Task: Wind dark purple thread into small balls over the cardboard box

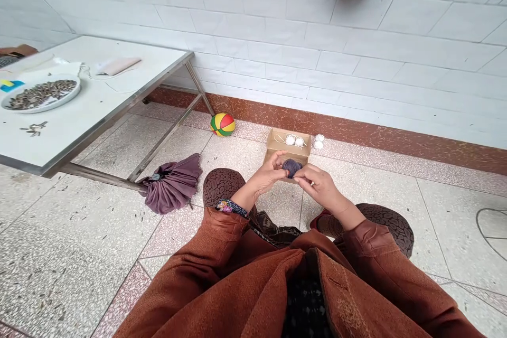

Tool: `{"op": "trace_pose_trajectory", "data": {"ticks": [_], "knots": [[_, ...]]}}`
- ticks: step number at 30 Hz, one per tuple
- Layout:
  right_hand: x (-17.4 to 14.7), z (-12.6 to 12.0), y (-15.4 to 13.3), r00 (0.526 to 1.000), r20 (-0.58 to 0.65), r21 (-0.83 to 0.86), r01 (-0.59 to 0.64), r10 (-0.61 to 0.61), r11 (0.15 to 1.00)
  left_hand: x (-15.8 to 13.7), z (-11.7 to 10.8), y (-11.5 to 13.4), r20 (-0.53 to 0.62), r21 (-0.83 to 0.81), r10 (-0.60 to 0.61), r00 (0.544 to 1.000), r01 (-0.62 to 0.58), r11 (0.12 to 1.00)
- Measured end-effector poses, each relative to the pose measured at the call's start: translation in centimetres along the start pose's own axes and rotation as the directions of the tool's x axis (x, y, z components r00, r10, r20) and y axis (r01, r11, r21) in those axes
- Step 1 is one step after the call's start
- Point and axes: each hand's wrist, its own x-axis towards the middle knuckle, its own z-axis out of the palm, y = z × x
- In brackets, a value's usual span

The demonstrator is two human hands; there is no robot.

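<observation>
Your left hand [267, 175] cups one side of a dark purple-grey yarn ball [292, 167], its thumb and fingers set against the winding. Your right hand [321, 186] meets it from the other side, thumb and index finger pinched close at the ball's near right edge; whether they grip a loose strand or the wound body is too small to tell. Holding it from two sides probably keeps the ball from rolling, and the fingertip grip leaves much of its upper surface uncovered.

You have the ball between your knees, above the near part of an open cardboard box [273, 138], likely because that spot is within easy reach of both hands. Two white balls [294, 140] sit in the box's far part with a pale cord beside them; its walls would stop them rolling. Two more white balls [318, 141] rest on the floor [356, 179] just right of the box, perhaps simply put aside.

To your left, a multicoloured ball [222, 124] lies by the worktop [59, 140] leg, and a purple pleated cloth [174, 185] lies on the floor. On the worktop, a white dish [76, 96] gathers what look like seed shells, its raised rim presumably containing them.
</observation>
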Motion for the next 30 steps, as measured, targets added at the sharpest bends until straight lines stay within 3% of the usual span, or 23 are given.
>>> {"op": "trace_pose_trajectory", "data": {"ticks": [5, 10, 14, 17, 21, 25, 30], "knots": [[2.4, -0.8, 3.2, 0.990, -0.111, 0.024, -0.081, 0.083, 0.996, 1.4, -0.3, 0.4, 0.196, 0.064, -0.055, 0.979, 0.043, 0.997], [3.6, -0.3, 6.2, 0.975, -0.141, 0.079, -0.162, 0.171, 0.984, 2.4, 0.5, 0.6, 0.279, -0.076, -0.068, 0.958, 0.093, 0.993], [3.2, 0.4, 8.5, 0.962, -0.155, 0.079, -0.214, 0.224, 0.974, 2.9, 0.8, 1.8, 0.145, -0.216, 0.064, 0.987, -0.031, 0.976], [2.4, 1.5, 9.7, 0.986, -0.054, 0.062, -0.156, 0.159, 0.986, 3.5, 0.2, 2.5, -0.023, -0.264, 0.133, 0.991, -0.135, 0.955], [1.9, 3.2, 9.4, 0.994, 0.107, 0.039, -0.025, 0.021, 0.999, 4.7, -1.2, 2.5, -0.203, -0.277, 0.091, 0.975, -0.147, 0.950], [3.6, 2.9, 7.9, 0.981, 0.176, 0.058, 0.070, -0.079, 0.996, 7.1, -2.5, 2.5, -0.299, -0.147, 0.056, 0.952, -0.105, 0.984], [8.5, -0.2, 8.3, 0.991, 0.073, 0.099, 0.101, -0.109, 0.990, 11.3, -3.6, 2.9, -0.250, 0.097, 0.096, 0.964, -0.073, 0.993]]}}
